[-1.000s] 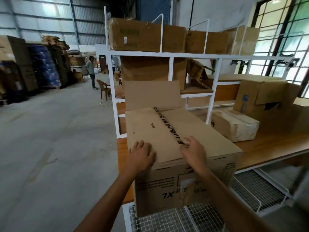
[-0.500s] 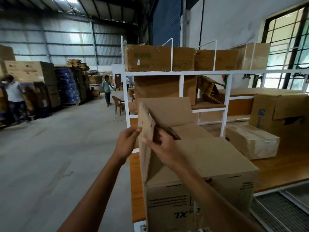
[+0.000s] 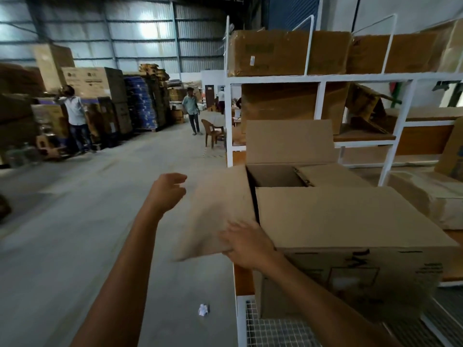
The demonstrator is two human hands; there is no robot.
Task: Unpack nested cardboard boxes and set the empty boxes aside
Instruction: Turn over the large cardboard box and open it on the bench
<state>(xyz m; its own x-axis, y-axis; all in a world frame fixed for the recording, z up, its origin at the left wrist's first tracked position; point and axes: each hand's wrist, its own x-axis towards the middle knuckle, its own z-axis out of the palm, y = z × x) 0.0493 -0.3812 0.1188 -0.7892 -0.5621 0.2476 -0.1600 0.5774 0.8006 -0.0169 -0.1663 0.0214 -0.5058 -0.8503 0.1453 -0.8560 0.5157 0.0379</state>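
Hands: your left hand (image 3: 169, 190) is off the cardboard, fingers loosely curled around nothing, just beside the flap's outer edge. Your right hand (image 3: 246, 246) holds the near corner of the left flap (image 3: 215, 211), fingers on top, thumb out of sight beneath.

Change noted: one second ago both hands lay flat by the taped seam of the closed cardboard box (image 3: 350, 221). Half a second ago the left flap stood upright between them. Now it has swung out past the box's left side, and a dark opening (image 3: 273, 175) shows at the far end. The box itself sits as before at the left end of the desk (image 3: 241, 281).

Reading: the outer box is half open. The right flap (image 3: 338, 214) lies flat over most of the top, so I judge it must fold back before anything nested can be lifted out. Nothing is set aside yet.

Unresolved:
- Upright panel (image 3: 288, 141) behind the opening: possibly this box's far flap, cannot tell.
- Left flap is motion-blurred, so its tilt is uncertain.
- The opening shows only shadow and bare inner wall; whether it holds a smaller box is unconfirmed.
- Print on the front face is smeared and partly crossed by your right forearm.
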